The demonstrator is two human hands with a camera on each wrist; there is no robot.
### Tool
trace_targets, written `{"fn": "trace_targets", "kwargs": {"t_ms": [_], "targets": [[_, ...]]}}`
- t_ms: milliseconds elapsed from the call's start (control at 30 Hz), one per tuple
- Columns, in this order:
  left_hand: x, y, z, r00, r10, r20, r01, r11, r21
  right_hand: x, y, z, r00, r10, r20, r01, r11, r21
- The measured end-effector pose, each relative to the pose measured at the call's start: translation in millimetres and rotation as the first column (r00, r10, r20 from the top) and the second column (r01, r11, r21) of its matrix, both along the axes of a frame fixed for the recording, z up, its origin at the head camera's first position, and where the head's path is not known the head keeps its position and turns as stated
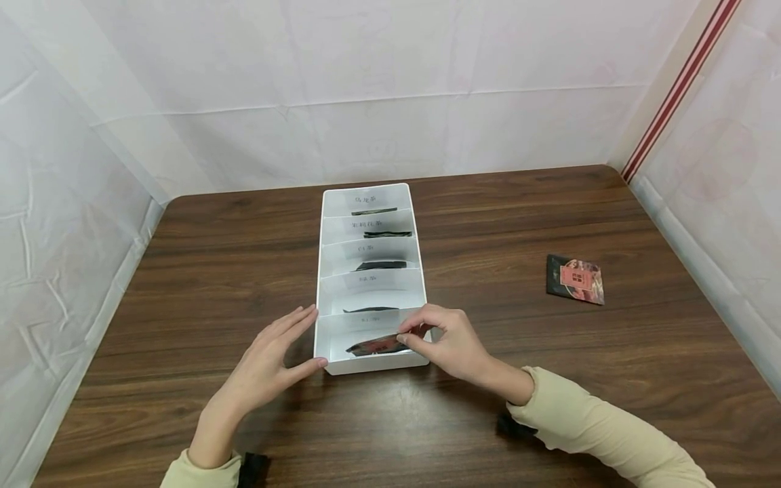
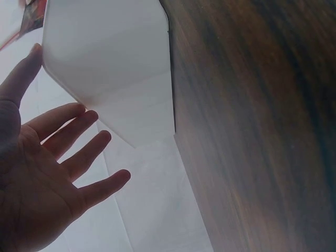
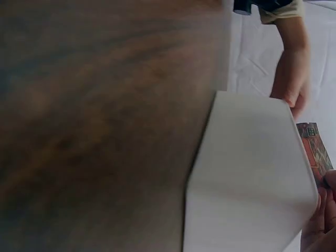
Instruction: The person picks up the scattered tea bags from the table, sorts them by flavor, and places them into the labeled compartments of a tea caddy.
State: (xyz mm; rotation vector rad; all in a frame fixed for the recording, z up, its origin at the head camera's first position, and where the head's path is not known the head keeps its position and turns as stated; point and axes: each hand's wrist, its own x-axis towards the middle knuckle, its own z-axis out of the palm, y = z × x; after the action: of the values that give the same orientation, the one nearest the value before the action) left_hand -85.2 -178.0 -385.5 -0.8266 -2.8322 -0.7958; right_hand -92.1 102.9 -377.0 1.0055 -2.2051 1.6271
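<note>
A white box (image 1: 372,366) with a row of compartments stands on the table. In its nearest compartment is a dark and red tea sachet (image 1: 375,346), tilted, one end above the front rim. My right hand (image 1: 448,342) pinches that sachet's right end between thumb and fingers; the right wrist view shows the sachet (image 3: 314,149) just past the box's edge. My left hand (image 1: 265,359) is spread at the box's front left corner, its fingers fairly straight. In the left wrist view the thumb and fingertips (image 2: 77,108) rest at the rim.
Dark and green sachets (image 1: 381,265) stand in the farther compartments, each with a handwritten label on the wall behind. Another dark and red sachet (image 1: 575,278) lies flat on the brown wooden table (image 1: 500,237) at the right. White sheeting (image 1: 390,135) hangs behind and at both sides.
</note>
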Motion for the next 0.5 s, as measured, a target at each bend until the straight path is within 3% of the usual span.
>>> {"fn": "trace_targets", "kwargs": {"t_ms": [200,367,500], "targets": [[-0.2,0.0,0.3,1.0,0.0,-0.011,0.0,1.0,0.005,-8.1,4,-28.4,0.998,0.005,-0.063,-0.001,0.998,0.058],[0.0,-0.2,-0.2,1.0,-0.003,-0.021,0.003,1.0,0.011,-11.2,6,-36.2,0.986,0.043,-0.163,-0.024,0.993,0.116],[-0.1,-0.2,-0.2,1.0,-0.005,-0.018,0.006,1.0,0.011,-11.7,6,-37.2,0.978,0.06,-0.199,-0.026,0.986,0.168]]}}
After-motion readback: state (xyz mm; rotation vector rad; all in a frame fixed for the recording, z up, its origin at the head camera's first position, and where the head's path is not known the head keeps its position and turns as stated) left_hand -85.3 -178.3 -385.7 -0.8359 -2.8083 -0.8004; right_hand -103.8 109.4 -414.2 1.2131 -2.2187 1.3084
